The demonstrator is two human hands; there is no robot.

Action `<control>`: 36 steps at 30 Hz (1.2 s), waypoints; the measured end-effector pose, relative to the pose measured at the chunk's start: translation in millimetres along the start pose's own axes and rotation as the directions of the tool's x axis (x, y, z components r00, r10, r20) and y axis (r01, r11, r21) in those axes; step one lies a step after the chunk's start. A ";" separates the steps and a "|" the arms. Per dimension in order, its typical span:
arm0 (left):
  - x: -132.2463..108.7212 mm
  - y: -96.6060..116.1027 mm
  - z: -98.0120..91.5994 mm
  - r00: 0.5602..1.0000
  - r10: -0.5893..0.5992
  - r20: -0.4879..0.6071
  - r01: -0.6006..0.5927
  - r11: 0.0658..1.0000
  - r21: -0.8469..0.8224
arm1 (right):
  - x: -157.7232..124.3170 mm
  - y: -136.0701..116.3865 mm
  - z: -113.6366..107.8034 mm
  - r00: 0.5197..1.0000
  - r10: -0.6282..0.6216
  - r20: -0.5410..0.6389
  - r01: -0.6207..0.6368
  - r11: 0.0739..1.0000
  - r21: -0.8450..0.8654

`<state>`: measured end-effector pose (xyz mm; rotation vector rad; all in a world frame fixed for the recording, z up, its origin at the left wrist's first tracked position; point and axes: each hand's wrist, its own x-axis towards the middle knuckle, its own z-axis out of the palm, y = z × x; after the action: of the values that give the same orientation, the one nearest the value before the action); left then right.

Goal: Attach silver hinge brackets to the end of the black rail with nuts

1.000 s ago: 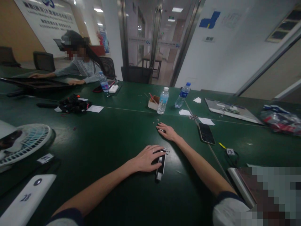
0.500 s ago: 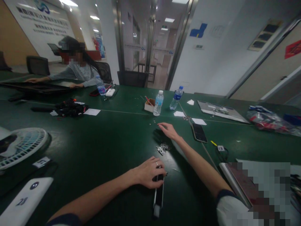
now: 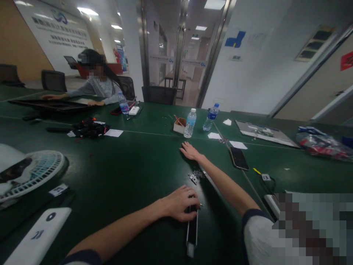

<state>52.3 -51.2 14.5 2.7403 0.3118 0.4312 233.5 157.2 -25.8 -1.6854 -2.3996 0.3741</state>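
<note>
My left hand (image 3: 182, 203) is closed around the upper end of a long, narrow dark bar with silver edges (image 3: 192, 232), which lies on the table pointing towards me. A small pin-like end shows by its fingertips. Farther out, my right hand (image 3: 189, 150) rests low over the green tabletop, fingers stretched forward. A tiny bit shows at its fingertip, too small to name. Between the two hands lies a small pile of metal hinge-like plates (image 3: 195, 177), close to my right forearm.
Two water bottles (image 3: 190, 123) and a small cardboard box (image 3: 179, 126) stand ahead. A phone (image 3: 239, 158) lies right of my right hand. At left are a white fan (image 3: 46, 171) and a white device marked 28 (image 3: 38, 235). Another person (image 3: 100, 82) sits across the table.
My right hand has come down onto the tabletop over the loose tiny bits and shifted slightly left. My left hand still grips the bar. The view has shifted a little.
</note>
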 end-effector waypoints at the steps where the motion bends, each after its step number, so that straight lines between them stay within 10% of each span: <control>1: 0.1 -0.6 1.4 1.000 0.001 -0.007 -0.001 1.000 0.000 | -11.4 -2.0 1.7 1.000 -0.021 0.013 0.021 1.000 -0.002; 9: 0.9 -1.8 5.2 0.998 0.009 -0.056 -0.011 0.999 -0.030 | -86.1 -2.1 -24.5 0.966 -0.257 -0.034 0.257 0.966 -0.004; 19: -5.9 -1.2 2.1 0.998 -0.016 -0.062 0.015 1.000 -0.002 | -15.9 -52.1 -25.4 0.982 -0.185 0.032 0.186 0.981 -0.054; 29: -3.8 0.2 -1.0 0.988 -0.146 -0.055 0.145 0.989 -0.022 | -100.3 -8.0 -29.0 0.977 -0.211 -0.016 0.209 0.975 -0.075; 36: -1.3 1.6 -2.9 0.979 -0.197 -0.057 0.196 0.980 -0.023 | -36.1 -24.3 -44.9 0.990 -0.129 -0.048 0.125 0.988 -0.086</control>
<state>50.4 -52.1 17.3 2.6502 0.5863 0.4589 237.1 119.8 24.2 -1.5431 -2.4989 0.2097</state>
